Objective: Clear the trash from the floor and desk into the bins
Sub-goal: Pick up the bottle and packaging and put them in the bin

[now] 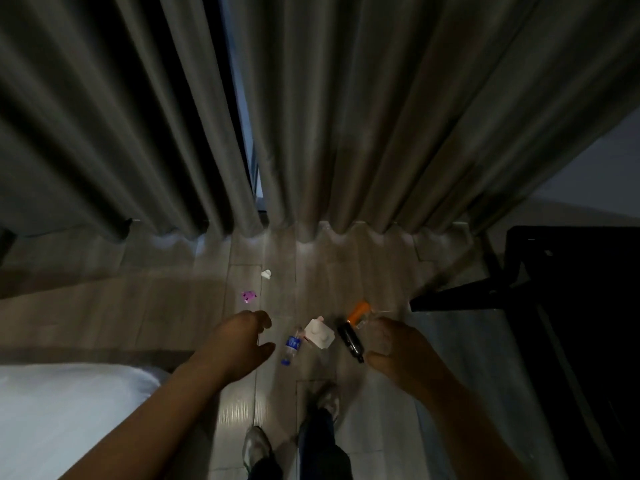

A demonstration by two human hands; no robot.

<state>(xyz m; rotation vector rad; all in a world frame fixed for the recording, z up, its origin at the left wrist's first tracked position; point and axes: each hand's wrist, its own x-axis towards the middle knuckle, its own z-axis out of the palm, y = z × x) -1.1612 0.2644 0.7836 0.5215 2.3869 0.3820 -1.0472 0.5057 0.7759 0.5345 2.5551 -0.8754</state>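
Trash lies on the wood-look floor in front of me. A small clear bottle with a blue label (292, 345) lies between my hands. Beside it sits a white crumpled carton (319, 334), then a dark bottle (349, 342) and an orange-capped piece (358, 311). Farther off are a pink wrapper (248, 296) and a white scrap (266, 274). My left hand (239, 344) hovers left of the blue-label bottle, fingers loosely curled, holding nothing. My right hand (398, 344) hangs right of the dark bottle, fingers relaxed; whether it touches anything I cannot tell.
Grey curtains (311, 133) hang to the floor straight ahead. A white bed (69, 410) fills the lower left. A black desk or chair frame (554, 289) stands at the right. My feet (256, 445) are on the floor below the trash.
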